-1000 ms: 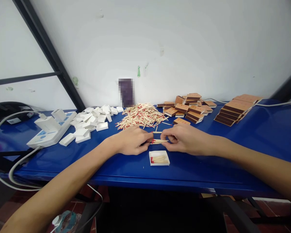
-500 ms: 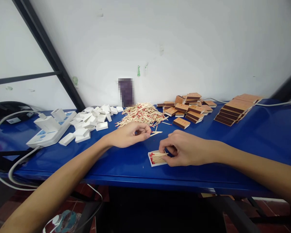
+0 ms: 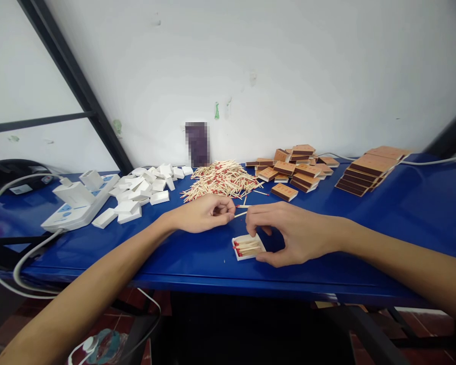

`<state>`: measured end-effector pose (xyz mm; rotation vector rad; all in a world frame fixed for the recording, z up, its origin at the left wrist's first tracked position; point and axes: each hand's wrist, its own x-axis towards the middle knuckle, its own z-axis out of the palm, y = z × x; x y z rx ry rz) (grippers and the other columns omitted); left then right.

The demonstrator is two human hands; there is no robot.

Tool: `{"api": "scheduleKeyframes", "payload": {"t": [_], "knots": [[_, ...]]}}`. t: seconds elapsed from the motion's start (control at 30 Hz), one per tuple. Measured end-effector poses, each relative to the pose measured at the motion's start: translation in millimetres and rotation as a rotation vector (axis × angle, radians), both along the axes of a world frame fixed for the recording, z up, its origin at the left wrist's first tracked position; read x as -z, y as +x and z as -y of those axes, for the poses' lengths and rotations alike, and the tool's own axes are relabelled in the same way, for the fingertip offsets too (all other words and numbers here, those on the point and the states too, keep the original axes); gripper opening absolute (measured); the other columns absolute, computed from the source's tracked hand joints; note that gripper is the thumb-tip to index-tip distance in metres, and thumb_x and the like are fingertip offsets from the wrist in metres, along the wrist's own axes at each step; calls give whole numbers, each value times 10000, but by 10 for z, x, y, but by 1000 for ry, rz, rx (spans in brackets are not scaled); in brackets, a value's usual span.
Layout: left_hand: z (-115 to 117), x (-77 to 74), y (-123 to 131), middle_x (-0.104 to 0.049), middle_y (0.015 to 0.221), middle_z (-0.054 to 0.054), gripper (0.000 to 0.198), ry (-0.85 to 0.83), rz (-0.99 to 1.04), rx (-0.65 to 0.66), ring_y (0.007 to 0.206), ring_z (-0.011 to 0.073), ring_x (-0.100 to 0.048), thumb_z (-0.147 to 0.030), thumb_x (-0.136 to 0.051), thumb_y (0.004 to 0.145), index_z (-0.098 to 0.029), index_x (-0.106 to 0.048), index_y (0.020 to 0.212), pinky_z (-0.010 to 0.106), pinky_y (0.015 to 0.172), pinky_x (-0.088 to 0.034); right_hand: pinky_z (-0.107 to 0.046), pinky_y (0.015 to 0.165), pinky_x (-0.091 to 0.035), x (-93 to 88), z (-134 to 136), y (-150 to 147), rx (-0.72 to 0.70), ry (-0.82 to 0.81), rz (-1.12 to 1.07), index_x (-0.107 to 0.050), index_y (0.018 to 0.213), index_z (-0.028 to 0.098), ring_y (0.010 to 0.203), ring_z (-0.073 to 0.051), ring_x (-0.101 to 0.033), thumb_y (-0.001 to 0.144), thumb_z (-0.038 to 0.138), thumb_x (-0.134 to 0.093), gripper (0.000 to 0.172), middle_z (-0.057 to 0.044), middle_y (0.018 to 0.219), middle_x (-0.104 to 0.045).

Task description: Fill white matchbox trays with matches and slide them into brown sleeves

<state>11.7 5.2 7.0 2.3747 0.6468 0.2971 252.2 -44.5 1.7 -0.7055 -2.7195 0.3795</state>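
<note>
A small white matchbox tray (image 3: 247, 258) lies on the blue table near its front edge, with several red-headed matches (image 3: 249, 247) inside, heads to the left. My right hand (image 3: 285, 233) is over the tray's right end, thumb and fingers apart, holding nothing. Its thumb is by the tray's near right corner; whether it touches cannot be told. Farther back and left, my left hand (image 3: 209, 213) has its fingers curled, thumb and forefinger pinched. A pale match (image 3: 240, 215) sticks out from those fingertips. Behind that hand rises a big heap of loose matches (image 3: 224, 178).
White empty-looking trays (image 3: 140, 187) are piled at left, beside a power strip (image 3: 79, 208) with plugs and cables. Brown matchbox sleeves (image 3: 296, 170) lie heaped behind my right hand. A neater stack of matchboxes (image 3: 372, 170) stands farther right. A wall (image 3: 289, 76) closes the back.
My right thumb and fingers have spread and let go of the matches, which now lie lower in the tray. My left hand has barely shifted, staying pinched.
</note>
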Motion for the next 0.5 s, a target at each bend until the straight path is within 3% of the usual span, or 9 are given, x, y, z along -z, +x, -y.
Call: {"api": "scheduleKeyframes", "payload": {"t": [0.13,0.37,0.5], "knots": [[-26,5,-16,-446,689,-36,145,29,-10,-18,605,89,-380,-268,-475,929,-156,-522,848,218,554,-316,-256,594,-329,27,-21,-2,13,-9,25,-538,837,209,617,-121,-466,796,349,-671,198,14,752,-574],[12,-2,2,-442,672,-37,157,17,10,-23,584,87,-371,-283,-478,918,-155,-532,845,214,540,-318,-253,551,-277,55,-112,-1,199,43,38,-505,849,212,553,-129,-473,761,421,-719,312,51,622,-523],[51,12,39,-442,639,-47,139,11,-7,-19,561,83,-373,-268,-505,900,-153,-562,849,208,531,-316,-250,549,-296,72,-134,0,236,21,-2,-474,910,211,547,-124,-498,740,397,-743,368,38,707,-590]]}}
